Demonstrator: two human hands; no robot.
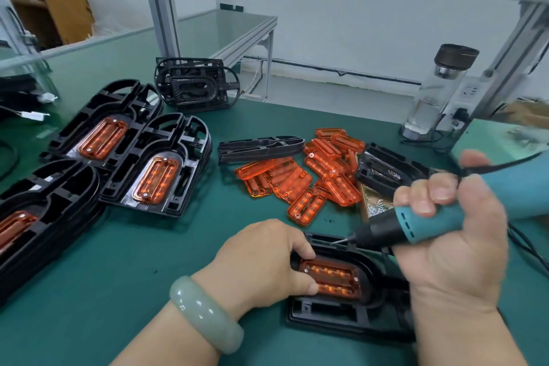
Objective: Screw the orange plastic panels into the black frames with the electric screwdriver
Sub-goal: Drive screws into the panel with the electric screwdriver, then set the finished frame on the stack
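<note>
In the head view, the left hand (264, 258) is lying over the left end of a black frame (335, 315) that is sitting flat on the green worktop (178, 246) right in front of the person. Its fingers (303, 249) are curling over the frame's far rim, and the thumb is pressing along the near left edge of the orange panel (332, 276) seated in the frame's middle. A small silver screw head is showing at each end of that panel. A pale green bracelet (205, 312) is circling the left wrist. The right hand (454, 235) is gripping the electric screwdriver (395, 230), with all its fingers wrapping tightly round the teal handle. The tool is lying nearly level, its bit pointing left and hovering just above the frame's far right rim, clear of the panel. Its black cord (505, 163) is trailing off to the right. Beyond the hands, a pile of loose panels (312, 181) is lying on the worktop, with an empty frame (261, 147) resting on its side just behind it. To the right of the pile, a box of screws (377, 202) is sitting near the right hand. At the left, stacks of frames with panels fitted (154, 169) are lying side by side. A stack of bare frames (193, 86) is standing at the back. A glass bottle (436, 92) is standing at the far right.
</note>
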